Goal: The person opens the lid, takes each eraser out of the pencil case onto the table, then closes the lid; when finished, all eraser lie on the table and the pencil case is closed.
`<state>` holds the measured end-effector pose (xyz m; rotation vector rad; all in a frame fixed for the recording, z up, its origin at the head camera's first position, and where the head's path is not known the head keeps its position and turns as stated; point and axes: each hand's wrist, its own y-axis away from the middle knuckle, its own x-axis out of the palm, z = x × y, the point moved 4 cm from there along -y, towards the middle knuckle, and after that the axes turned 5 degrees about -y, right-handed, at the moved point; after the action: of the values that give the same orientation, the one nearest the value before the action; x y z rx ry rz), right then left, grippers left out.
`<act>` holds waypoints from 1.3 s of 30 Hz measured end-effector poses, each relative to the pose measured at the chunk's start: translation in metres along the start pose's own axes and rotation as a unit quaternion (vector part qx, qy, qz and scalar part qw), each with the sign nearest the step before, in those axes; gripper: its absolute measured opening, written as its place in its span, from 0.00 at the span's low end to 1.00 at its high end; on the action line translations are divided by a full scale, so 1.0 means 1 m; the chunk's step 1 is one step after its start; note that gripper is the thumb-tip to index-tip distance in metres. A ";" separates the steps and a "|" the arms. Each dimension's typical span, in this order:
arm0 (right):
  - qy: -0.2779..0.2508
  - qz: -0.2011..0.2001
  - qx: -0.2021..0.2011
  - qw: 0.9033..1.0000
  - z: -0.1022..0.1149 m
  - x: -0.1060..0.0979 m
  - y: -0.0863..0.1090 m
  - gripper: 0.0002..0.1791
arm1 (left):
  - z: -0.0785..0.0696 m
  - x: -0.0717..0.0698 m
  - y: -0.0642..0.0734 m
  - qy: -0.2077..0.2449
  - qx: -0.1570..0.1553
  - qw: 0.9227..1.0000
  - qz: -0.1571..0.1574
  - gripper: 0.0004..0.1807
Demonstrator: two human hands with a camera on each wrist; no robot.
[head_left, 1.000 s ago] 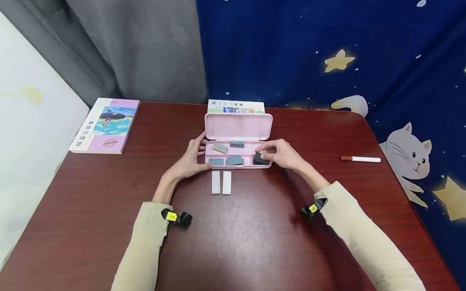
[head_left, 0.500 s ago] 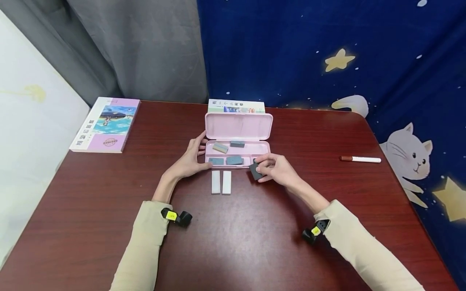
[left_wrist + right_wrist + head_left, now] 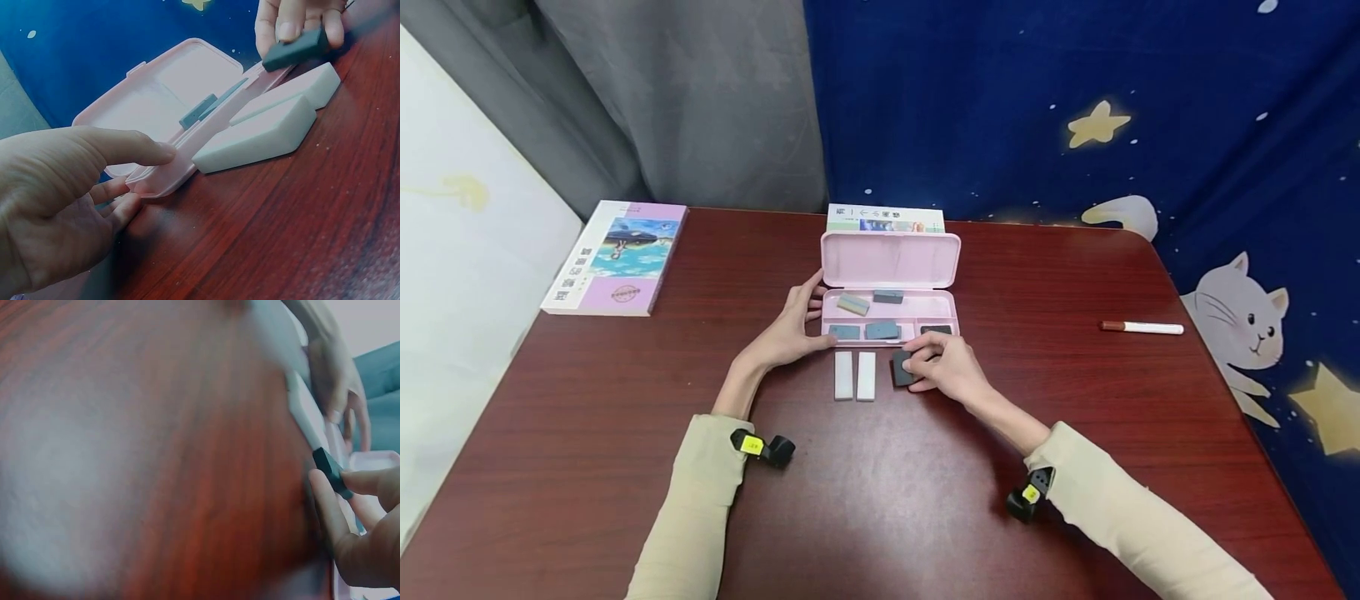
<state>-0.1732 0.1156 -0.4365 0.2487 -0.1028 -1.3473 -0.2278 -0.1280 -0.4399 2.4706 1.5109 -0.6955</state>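
one dark block is pinched between the thumb and fingers of the right hand, just in front of the pink case and near the right side of two white blocks; whether it touches the table i cannot tell. a second ago it was over the case's front right compartment, so it has now come clear of the case, while another dark block lies in there. the left hand grips the case's left end, thumb at the near edge. two blue-grey blocks lie in the front left compartment; a third grey block and a striped block lie in the rear one, so the unloading looks only part done. behind the raised lid lies a book.
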 end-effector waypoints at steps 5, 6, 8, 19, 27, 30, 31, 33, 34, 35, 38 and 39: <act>0.011 -0.017 -0.015 1.000 -0.003 0.009 -0.001 0.13 | -0.013 0.000 0.002 0.011 0.000 1.000 0.001 0.55; 0.014 -0.019 -0.017 1.000 -0.003 0.010 -0.001 0.13 | -0.012 -0.001 0.002 0.011 0.001 1.000 0.001 0.55; 0.017 -0.018 -0.017 1.000 -0.003 0.011 -0.002 0.12 | -0.009 -0.001 0.000 0.010 0.000 1.000 0.001 0.56; 0.040 -0.011 -0.023 0.999 0.002 0.017 -0.003 0.12 | -0.015 -0.001 0.001 0.010 -0.005 1.000 0.004 0.56; 0.088 -0.002 -0.020 0.996 0.006 0.021 -0.007 0.11 | 0.004 0.000 -0.002 -0.004 -0.005 1.000 -0.003 0.58; 0.132 0.001 -0.024 0.991 0.009 0.022 -0.007 0.10 | 0.003 0.000 -0.002 -0.002 -0.004 1.000 -0.005 0.58; 0.143 0.002 -0.025 0.989 0.010 0.022 -0.007 0.10 | 0.003 0.000 -0.001 -0.001 -0.004 1.000 -0.005 0.58; 0.159 0.005 -0.029 0.987 0.011 0.023 -0.007 0.10 | 0.002 -0.001 -0.001 0.000 -0.002 1.000 -0.005 0.58; 0.162 0.005 -0.030 0.986 0.011 0.023 -0.006 0.10 | 0.002 -0.001 0.000 -0.001 -0.003 1.000 -0.005 0.58; 0.161 0.004 -0.031 0.987 0.011 0.023 -0.006 0.10 | 0.003 -0.001 0.000 0.000 -0.002 1.000 -0.004 0.58; 0.154 -0.002 -0.034 0.988 0.011 0.023 -0.005 0.09 | 0.004 -0.001 0.000 0.000 0.000 1.000 -0.002 0.57; 0.154 -0.004 -0.036 0.987 0.011 0.023 -0.005 0.09 | 0.004 -0.001 0.000 0.000 0.000 1.000 -0.002 0.57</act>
<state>-0.1750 0.0912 -0.4289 0.3923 0.2056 -1.3026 -0.2295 -0.1303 -0.4430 2.4676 1.5164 -0.6977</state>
